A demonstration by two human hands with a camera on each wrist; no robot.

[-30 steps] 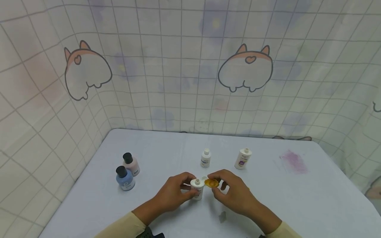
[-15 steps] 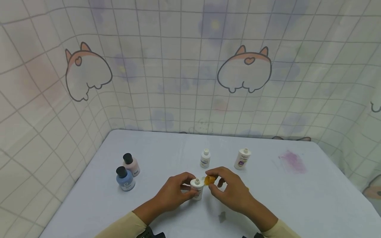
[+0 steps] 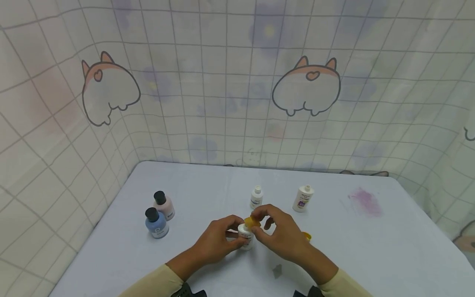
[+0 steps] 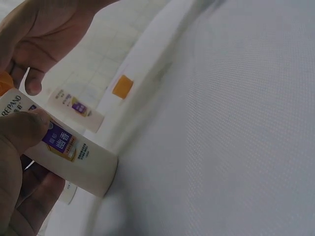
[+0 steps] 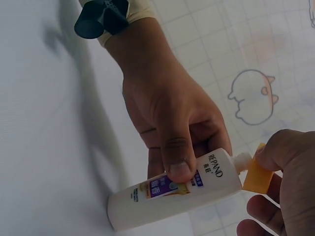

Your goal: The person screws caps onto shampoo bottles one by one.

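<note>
In the head view my left hand (image 3: 215,243) holds a white bottle (image 3: 246,232) upright on the table. The right wrist view shows its label with purple print and its white threaded neck (image 5: 241,161). The left thumb lies across the label, with the fingers behind the bottle. My right hand (image 3: 283,235) pinches an orange-yellow cap (image 5: 259,176) between thumb and fingers. That cap is tilted, right at the mouth of the neck. A second orange cap (image 4: 123,87) lies on the table, partly behind the right hand in the head view.
Farther back stand a similar white bottle (image 3: 303,199) without a cap and a small white bottle (image 3: 256,197). At left are a blue bottle (image 3: 156,226) and a pink bottle (image 3: 167,208), both black-capped. A patterned curtain (image 3: 237,82) surrounds the white table (image 3: 208,181).
My right hand has turned the cap over from its open side facing up and brought it left onto the bottle's neck. The left hand and bottle stay put. The second cap has become more visible.
</note>
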